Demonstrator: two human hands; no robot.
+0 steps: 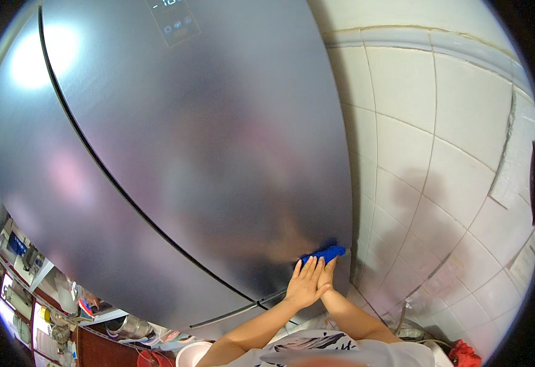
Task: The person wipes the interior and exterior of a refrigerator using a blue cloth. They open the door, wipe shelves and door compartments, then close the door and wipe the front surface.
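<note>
A folded blue cloth [326, 253] lies against the grey refrigerator door [231, 151], low down and close to its right edge. My left hand [305, 283] presses on the cloth with fingers extended, and its palm side overlaps my right hand [326, 277]. The right hand also holds the cloth to the door, partly hidden behind the left. Just below both hands runs the horizontal gap [224, 315] at the bottom of the upper doors. A lit display panel [173, 23] shows near the door's top.
White tiled wall [400, 87] stands right of the refrigerator, with a narrow shadowed gap between. Shelves at lower left hold a metal pot [130, 328] and several household items. A pale basin [193, 354], a red basket [155, 358] and a red plastic bag [464, 353] sit low down.
</note>
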